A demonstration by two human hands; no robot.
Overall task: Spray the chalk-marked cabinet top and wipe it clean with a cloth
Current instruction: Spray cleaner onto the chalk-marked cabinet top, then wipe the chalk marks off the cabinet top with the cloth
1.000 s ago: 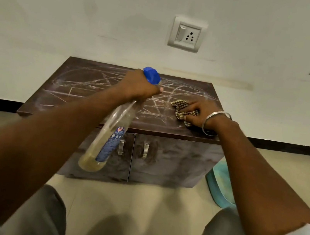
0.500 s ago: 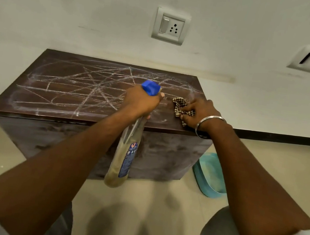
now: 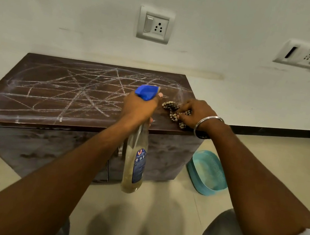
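A low dark brown cabinet stands against the wall, its top point(image 3: 57, 89) crossed by many white chalk lines. My left hand point(image 3: 139, 106) grips the neck of a clear spray bottle point(image 3: 135, 161) with a blue trigger head, held over the top's right part with the nozzle pointing away from me. The bottle's body hangs down in front of the cabinet doors. My right hand point(image 3: 195, 113), a metal bangle on its wrist, holds a bunched checked cloth point(image 3: 172, 108) against the top near the right front corner.
A teal plastic basin point(image 3: 207, 172) lies on the tiled floor by the cabinet's right side. Two socket plates point(image 3: 155, 25) point(image 3: 307, 56) sit on the white wall above. My knees are low in the view.
My view has shifted so the cabinet sits further left and lower. The bottle has swung more upright and closer to the cloth. My right hand stays on the cloth near the right corner.
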